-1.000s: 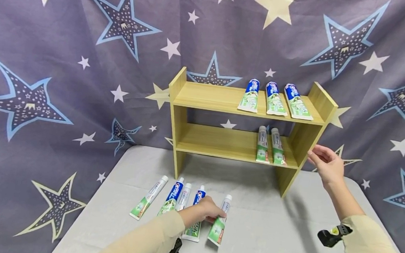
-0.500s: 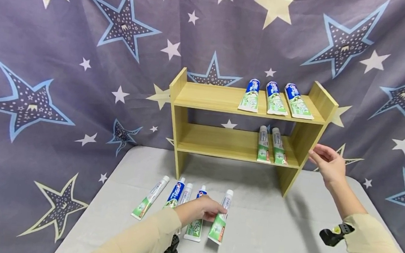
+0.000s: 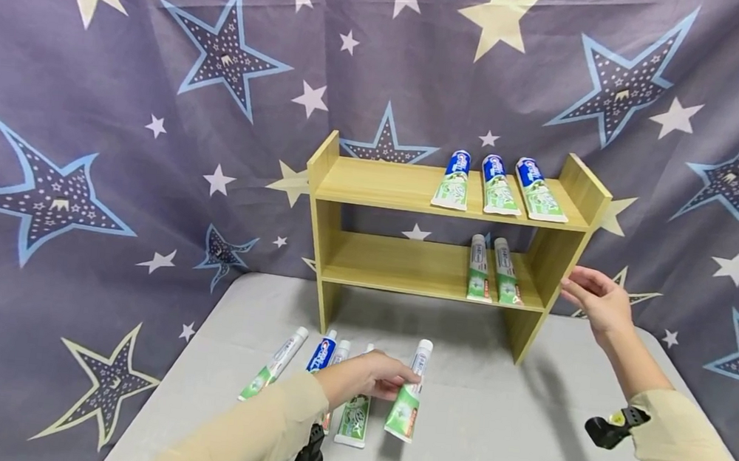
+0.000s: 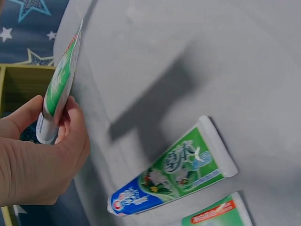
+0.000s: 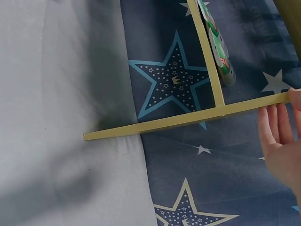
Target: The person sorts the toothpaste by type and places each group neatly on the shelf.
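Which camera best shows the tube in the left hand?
The head view, where the held tube shows its labelled front, partly behind the left hand. The left wrist view catches it nearly edge-on; the right wrist view misses it.

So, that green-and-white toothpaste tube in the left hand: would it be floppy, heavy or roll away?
The green-and-white toothpaste tube looks fairly stiff: pinched by the left hand, it shows no obvious sag. It's probably light, since thumb and fingers alone support it. Set down, it likely won't roll far, because the end opposite its cap is flat and wide.
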Demonstrator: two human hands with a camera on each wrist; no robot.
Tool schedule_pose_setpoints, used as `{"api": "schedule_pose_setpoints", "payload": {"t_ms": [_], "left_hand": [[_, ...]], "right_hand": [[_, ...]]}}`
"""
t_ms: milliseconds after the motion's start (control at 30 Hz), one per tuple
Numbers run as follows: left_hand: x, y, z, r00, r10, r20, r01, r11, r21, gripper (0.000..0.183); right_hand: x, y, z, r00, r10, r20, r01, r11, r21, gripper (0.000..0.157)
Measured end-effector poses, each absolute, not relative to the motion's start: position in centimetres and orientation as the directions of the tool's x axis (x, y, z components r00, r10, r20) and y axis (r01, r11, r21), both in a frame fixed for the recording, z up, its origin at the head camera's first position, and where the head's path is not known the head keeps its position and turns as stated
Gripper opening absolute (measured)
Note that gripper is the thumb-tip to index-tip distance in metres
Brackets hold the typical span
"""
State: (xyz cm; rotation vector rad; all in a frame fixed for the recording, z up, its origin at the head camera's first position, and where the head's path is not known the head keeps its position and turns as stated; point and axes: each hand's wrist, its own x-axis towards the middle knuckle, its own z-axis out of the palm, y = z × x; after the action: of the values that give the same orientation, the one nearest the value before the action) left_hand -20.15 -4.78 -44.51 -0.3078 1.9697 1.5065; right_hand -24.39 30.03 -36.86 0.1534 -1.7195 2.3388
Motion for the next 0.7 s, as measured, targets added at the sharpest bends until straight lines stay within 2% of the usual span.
{"api": "schedule_pose_setpoints", "payload": {"t_ms": [500,700], "left_hand": [[-20.4,-3.8,-40.4,-0.779,0.27,-0.566,-0.52,0.227,0.823,0.025],[-21.2,-3.7,-39.4,-0.783,0.296,-0.547,-0.494,0.237,0.837,0.026]], "right_hand": [[-24.5,30.3,-36.8,-0.97,0.118,0.21,-0.235,-0.269,-0.934,0.034],[-24.5,30.3,-36.8,-0.97,0.117,0.212,-0.237,-0.281,-0.93,0.035]]}}
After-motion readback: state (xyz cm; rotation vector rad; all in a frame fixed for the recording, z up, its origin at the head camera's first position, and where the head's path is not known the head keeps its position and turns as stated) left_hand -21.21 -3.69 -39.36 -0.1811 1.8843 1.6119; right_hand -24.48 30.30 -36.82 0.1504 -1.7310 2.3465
